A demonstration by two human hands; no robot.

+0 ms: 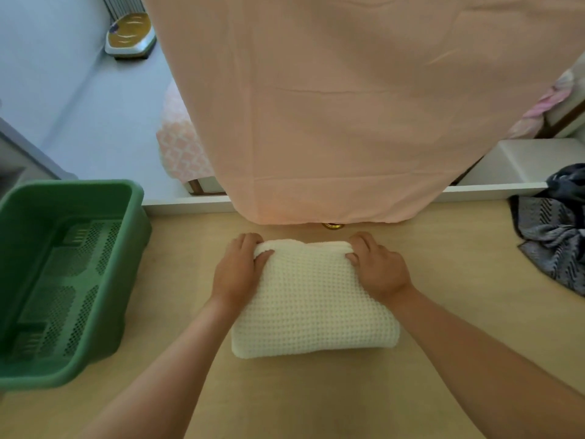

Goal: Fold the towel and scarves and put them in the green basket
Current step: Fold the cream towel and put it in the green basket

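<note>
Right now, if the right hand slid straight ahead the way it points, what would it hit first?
Probably the pink cloth hanging at the far edge of the table. The right hand, gripping the white towel, points that way; only bare table lies between, though depth is unclear.

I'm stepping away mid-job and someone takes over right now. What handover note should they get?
Left hand: grips the far left corner of the cream towel.
Right hand: grips its far right corner.
The towel lies on the table, folded into a compact rectangle. The green basket stands to its left, with nothing in it. The grey scarf lies crumpled at the table's right edge.
Done: towel folded, or nearly.
Left: put the towel in the basket, then fold the scarf and add it.
</note>
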